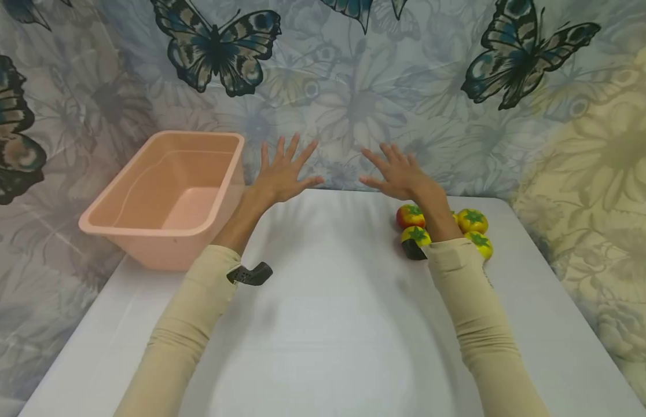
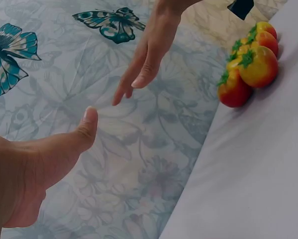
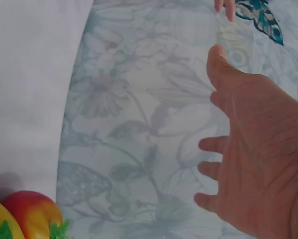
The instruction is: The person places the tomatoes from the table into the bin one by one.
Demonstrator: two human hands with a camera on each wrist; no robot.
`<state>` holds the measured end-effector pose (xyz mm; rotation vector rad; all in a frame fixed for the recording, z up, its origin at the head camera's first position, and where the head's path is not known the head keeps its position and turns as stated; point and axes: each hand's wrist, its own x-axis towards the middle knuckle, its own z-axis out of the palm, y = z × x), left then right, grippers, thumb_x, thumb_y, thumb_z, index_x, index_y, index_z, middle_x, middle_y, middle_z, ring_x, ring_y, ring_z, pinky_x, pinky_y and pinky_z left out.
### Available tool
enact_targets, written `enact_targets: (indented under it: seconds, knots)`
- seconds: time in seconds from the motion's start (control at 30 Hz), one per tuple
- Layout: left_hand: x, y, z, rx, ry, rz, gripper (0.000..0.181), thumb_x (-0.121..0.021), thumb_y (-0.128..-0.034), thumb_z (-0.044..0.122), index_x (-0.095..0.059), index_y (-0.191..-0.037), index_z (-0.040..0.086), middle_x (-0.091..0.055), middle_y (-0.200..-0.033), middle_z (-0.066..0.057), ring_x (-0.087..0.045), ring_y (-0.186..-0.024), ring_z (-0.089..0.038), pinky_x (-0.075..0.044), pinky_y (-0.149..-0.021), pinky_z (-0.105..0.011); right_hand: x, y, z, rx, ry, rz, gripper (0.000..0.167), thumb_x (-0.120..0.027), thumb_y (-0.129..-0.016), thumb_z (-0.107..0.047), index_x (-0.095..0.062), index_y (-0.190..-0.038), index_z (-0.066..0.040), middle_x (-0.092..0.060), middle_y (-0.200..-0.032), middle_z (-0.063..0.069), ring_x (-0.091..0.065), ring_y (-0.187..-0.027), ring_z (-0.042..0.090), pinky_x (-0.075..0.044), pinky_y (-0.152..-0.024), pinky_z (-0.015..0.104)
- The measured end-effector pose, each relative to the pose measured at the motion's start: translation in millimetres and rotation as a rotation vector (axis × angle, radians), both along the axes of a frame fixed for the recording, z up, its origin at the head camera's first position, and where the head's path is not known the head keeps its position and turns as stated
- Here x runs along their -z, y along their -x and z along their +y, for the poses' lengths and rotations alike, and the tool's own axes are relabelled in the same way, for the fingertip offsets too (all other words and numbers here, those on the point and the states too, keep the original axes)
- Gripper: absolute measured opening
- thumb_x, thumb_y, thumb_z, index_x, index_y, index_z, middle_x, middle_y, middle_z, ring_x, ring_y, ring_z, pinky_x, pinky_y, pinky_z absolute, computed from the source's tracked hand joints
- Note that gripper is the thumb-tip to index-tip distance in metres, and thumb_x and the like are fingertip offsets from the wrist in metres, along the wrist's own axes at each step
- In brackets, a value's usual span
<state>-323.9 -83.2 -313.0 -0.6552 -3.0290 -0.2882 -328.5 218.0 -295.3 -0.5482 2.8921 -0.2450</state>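
Note:
Both hands are raised above the far part of the white table, fingers spread and holding nothing. My left hand is beside the right edge of a peach plastic tub. Nearest to my right hand is a cluster of red-and-yellow toy fruits with green star-shaped tops, beneath its wrist. A red fruit and a yellow one flank that forearm, which partly hides others. In the left wrist view, the fruits sit close together. The right wrist view shows a palm with extended fingers.
The white table meets a butterfly-and-flower patterned cloth at its far edge and sides. The tub stands at the table's back left. A black strap-like piece sticks out from the left sleeve cuff.

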Motion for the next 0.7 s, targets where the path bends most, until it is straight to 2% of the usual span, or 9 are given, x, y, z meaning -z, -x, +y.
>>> enact_targets:
  seconds: [0.1, 0.2, 0.33, 0.53, 0.7]
  knots:
    - [-0.1, -1.0, 0.2, 0.008, -0.016, -0.009, 0.087, -0.04, -0.1029, 0.071, 0.01, -0.167, 0.041, 0.014, -0.177, -0.012, 0.014, -0.163, -0.045, 0.013, -0.125, -0.073, 0.5, -0.8, 0.9, -0.011, 0.012, 0.012, 0.081, -0.037, -0.106, -0.066, 0.0, -0.17, -0.033, 0.011, -0.176, 0.02, 0.012, -0.163, 0.045, 0.003, -0.127, 0.073]
    - [0.7, -3.7, -1.1, 0.027, -0.026, 0.011, 0.09, -0.048, -0.103, 0.067, 0.01, -0.167, 0.04, 0.008, -0.178, -0.015, 0.008, -0.163, -0.048, 0.012, -0.125, -0.072, 1.6, -3.6, 4.1, -0.013, 0.037, 0.053, 0.077, -0.041, -0.108, -0.061, -0.006, -0.17, -0.033, 0.004, -0.177, 0.02, -0.001, -0.162, 0.049, -0.004, -0.126, 0.074]
    - [-0.7, -14.4, -7.9, 0.039, -0.051, 0.042, 0.091, -0.055, -0.1031, 0.061, 0.006, -0.168, 0.041, -0.006, -0.177, -0.018, -0.008, -0.163, -0.048, 0.004, -0.126, -0.073, 1.8, -12.9, 11.7, -0.011, 0.078, 0.116, 0.072, -0.048, -0.107, -0.055, -0.019, -0.169, -0.029, -0.013, -0.175, 0.022, -0.019, -0.159, 0.052, -0.014, -0.125, 0.075]
    - [-11.6, -47.0, -32.1, 0.014, -0.099, 0.091, 0.079, -0.057, -0.1053, 0.052, -0.013, -0.169, 0.036, -0.025, -0.173, -0.019, -0.038, -0.155, -0.042, -0.012, -0.125, -0.076, 2.9, -34.1, 28.9, -0.026, 0.137, 0.164, 0.062, -0.055, -0.108, -0.041, -0.038, -0.162, -0.015, -0.041, -0.163, 0.023, -0.041, -0.148, 0.047, -0.033, -0.121, 0.068]
    - [-17.9, -75.9, -59.9, 0.013, -0.114, 0.155, 0.069, -0.06, -0.1055, 0.045, -0.033, -0.165, 0.025, -0.045, -0.162, -0.021, -0.05, -0.146, -0.042, -0.025, -0.124, -0.071, 2.1, -51.7, 48.1, -0.031, 0.16, 0.146, 0.055, -0.059, -0.107, -0.034, -0.049, -0.154, -0.007, -0.055, -0.152, 0.022, -0.057, -0.134, 0.043, -0.045, -0.113, 0.064]
